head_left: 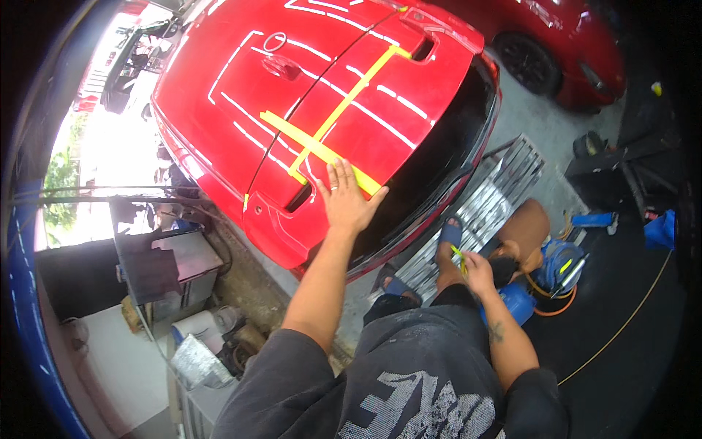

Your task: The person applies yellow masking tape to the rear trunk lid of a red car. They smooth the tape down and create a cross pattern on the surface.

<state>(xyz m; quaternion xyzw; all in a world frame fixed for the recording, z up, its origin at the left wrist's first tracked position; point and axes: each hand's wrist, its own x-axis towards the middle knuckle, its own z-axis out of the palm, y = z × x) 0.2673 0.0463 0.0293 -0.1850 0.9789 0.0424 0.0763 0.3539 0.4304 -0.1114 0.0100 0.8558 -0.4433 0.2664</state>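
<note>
Yellow tape (322,146) lies under the flat, open left hand (344,201) on the red bonnet (307,80); right hand (477,272) pinches a yellow-green strip (458,256).

the person wore a dark grey short-sleeved t-shirt (409,395) with a large pale, dotted graphic print across the front, and dark shorts (431,307) below it. both forearms were bare. the left hand (344,201) carried a thin ring on one finger. the right forearm showed a small dark tattoo (496,333). blue open sandals (450,233) covered the feet.
</note>
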